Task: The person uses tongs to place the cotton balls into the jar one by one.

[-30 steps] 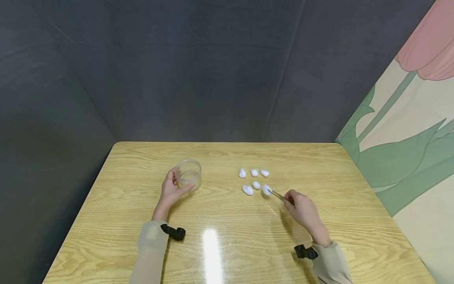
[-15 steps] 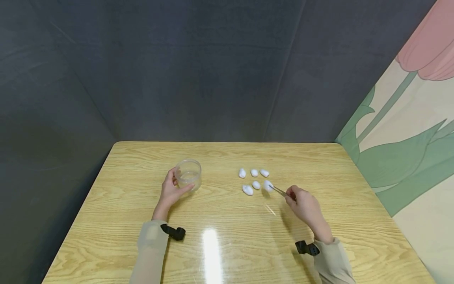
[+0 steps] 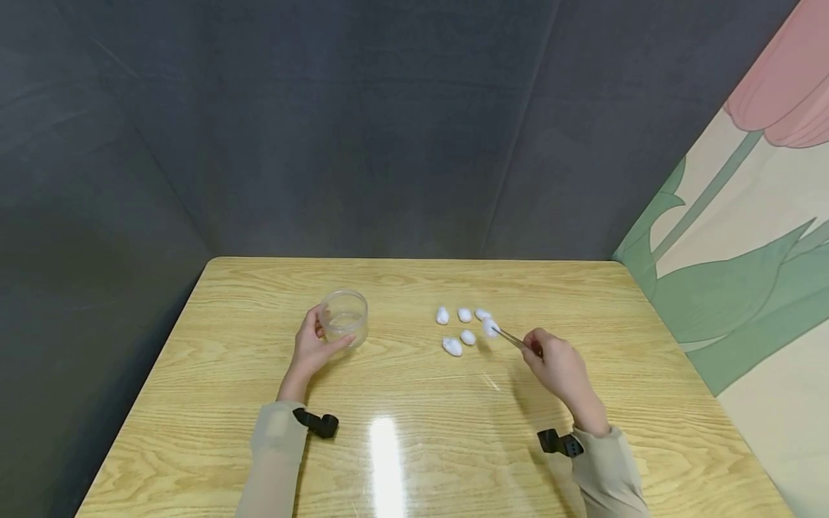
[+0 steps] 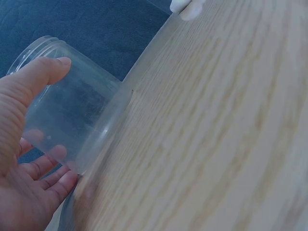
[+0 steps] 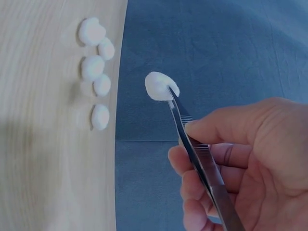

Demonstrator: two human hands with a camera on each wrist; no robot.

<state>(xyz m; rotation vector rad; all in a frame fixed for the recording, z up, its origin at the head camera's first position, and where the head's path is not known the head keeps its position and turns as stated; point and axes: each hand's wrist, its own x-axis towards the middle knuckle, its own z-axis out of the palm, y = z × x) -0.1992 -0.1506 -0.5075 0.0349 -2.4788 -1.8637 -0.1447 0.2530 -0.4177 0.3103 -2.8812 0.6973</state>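
At frame centre, the right hand pinches tweezers whose tips grip a cotton ball lifted just off the table, beside five others. Left of them, the left hand curls its fingers round a clear jar.

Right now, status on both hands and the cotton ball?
Left hand holds clear jar upright on table. Right hand grips tweezers, pinching one cotton ball lifted off the wood. Five cotton balls on table; path to jar open.
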